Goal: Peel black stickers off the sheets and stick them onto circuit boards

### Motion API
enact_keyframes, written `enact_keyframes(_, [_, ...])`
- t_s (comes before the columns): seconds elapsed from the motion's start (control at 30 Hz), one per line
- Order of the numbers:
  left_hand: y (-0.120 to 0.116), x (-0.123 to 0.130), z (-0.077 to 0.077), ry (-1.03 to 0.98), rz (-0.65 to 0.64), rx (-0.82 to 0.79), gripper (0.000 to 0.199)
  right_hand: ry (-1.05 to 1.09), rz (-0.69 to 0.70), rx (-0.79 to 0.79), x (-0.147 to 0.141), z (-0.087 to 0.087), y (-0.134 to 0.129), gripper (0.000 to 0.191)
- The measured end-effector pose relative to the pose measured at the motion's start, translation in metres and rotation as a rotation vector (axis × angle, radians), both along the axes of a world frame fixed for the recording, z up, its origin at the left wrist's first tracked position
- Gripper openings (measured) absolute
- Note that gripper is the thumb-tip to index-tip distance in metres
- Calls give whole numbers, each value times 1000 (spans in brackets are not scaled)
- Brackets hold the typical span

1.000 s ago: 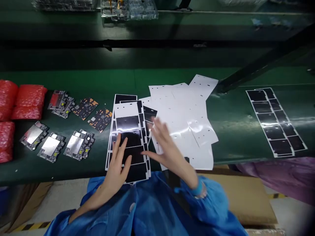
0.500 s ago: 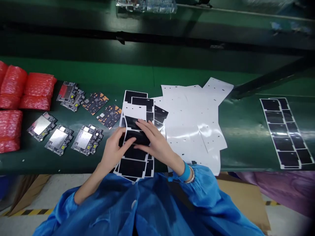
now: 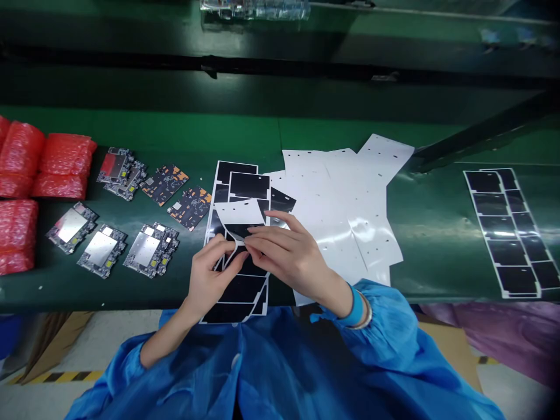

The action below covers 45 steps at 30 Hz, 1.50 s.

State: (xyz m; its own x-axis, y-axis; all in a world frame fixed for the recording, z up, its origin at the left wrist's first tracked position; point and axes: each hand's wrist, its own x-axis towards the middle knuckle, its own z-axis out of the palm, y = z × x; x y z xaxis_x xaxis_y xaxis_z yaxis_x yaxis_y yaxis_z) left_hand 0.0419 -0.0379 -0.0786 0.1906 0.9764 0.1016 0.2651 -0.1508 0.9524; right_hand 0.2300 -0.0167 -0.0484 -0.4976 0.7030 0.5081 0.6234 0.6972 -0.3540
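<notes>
A strip of black rectangular film pads on white backing (image 3: pixel 236 291) lies on the green belt (image 3: pixel 332 125), with its upper part curled up in a white flap (image 3: pixel 238 213). My left hand (image 3: pixel 210 280) and my right hand (image 3: pixel 289 251) meet at the curl, their fingertips pinching the sheet's bent edge. Under the flap, other black pads on white backing (image 3: pixel 247 185) lie stacked. To the right, loose white liner sheets with small holes (image 3: pixel 336 204) spread out, partly under my right hand.
Several circuit boards (image 3: pixel 151 248) lie to the left, beyond them red bubble-wrap bags (image 3: pixel 59 175). A further black-and-white pad sheet (image 3: pixel 507 233) rests at the right. Past the belt's near edge are cardboard and a purple cloth (image 3: pixel 494 332); a clear tray (image 3: pixel 256 9) sits at the far top.
My hands have come together on the sheet from spread, flat positions. The upper part of the sheet now bends up into a curl between my fingers, and the camera has shifted slightly.
</notes>
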Motion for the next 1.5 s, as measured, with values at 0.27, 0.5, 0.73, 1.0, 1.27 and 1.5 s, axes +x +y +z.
enact_keyframes(0.27, [1, -1, -12, -2, 85, -8, 22, 438, -254, -232, 16, 8, -1, 12])
enact_keyframes(0.5, [0, -1, -30, 610, 202, 250, 19, 692, -339, -306, 1, -4, -16, 11])
enact_keyframes(0.73, [-18, -15, 2, 241, -17, 85, 25, 801, -242, -602, -13, -20, -17, 26])
enact_keyframes(1.0, [-29, -60, -2, 772, 34, 276, 34, 622, -368, -568, -6, -29, -21, 19])
enact_keyframes(1.27, [-24, -161, -15, 922, 81, 140, 52, 548, -382, -251, 12, -16, -20, 11])
enact_keyframes(1.5, [7, -195, -19, 850, 339, 165, 47, 633, -392, -289, 10, -17, -20, 13])
